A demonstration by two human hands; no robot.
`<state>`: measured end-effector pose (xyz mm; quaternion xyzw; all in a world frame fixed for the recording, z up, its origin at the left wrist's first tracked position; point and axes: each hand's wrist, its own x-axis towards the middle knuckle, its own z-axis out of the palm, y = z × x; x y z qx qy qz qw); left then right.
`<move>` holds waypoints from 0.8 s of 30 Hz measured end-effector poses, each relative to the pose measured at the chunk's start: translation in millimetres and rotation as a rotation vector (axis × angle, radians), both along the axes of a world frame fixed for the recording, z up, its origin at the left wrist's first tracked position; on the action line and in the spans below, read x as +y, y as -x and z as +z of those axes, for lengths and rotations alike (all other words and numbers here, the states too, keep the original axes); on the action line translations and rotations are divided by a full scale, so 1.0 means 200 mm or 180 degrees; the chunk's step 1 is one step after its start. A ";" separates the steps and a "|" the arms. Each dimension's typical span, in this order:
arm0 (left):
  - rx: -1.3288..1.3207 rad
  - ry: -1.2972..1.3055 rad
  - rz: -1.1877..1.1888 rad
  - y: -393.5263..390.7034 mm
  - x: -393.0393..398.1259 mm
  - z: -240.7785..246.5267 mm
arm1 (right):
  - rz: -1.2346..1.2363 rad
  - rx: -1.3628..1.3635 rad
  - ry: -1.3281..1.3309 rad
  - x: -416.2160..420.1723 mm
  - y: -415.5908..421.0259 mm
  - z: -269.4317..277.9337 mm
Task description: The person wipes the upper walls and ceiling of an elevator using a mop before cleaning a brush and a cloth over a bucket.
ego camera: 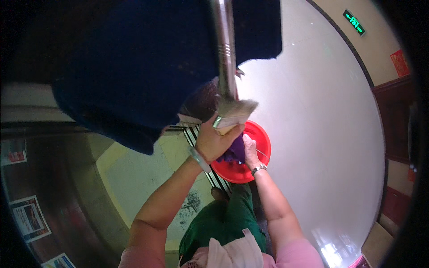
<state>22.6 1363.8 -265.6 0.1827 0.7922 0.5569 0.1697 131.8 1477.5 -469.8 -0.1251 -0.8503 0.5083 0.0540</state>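
My left hand (pixel 214 144), with a pale bangle at its wrist, holds a flat bristle brush (pixel 231 122). The brush's bristles point up, at the lower end of a shiny metal tube (pixel 226 67); whether they touch it I cannot tell. My right hand (pixel 250 150), wearing a wristwatch, grips a bunched purple cloth (pixel 237 150). That cloth hangs over a red bucket (pixel 263 137) with a thin wire handle. Small dark spots show inside the bucket. Part of the cloth is hidden behind my left hand.
A large dark blue cloth (pixel 150 67) hangs at the upper left. Glossy pale floor (pixel 318 134) stretches to the right, towards a wall with a lit green sign (pixel 354 22). A striped metal strip (pixel 219 181) runs beside the bucket. Tiles (pixel 140 177) at left bear dark smudges.
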 end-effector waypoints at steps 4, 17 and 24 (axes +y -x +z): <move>0.0005 0.0221 0.0239 -0.01 -0.04 0.24 | 0.0303 -0.0088 0.0135 -0.02 0.03 0.22; 0.0243 0.1216 0.0684 -0.07 -0.31 0.36 | 0.1211 -0.0456 0.0072 -0.33 0.15 0.29; 0.0507 0.0802 0.1387 -0.39 -0.78 -0.14 | 0.1767 -0.0675 -0.0509 -0.74 0.08 -0.05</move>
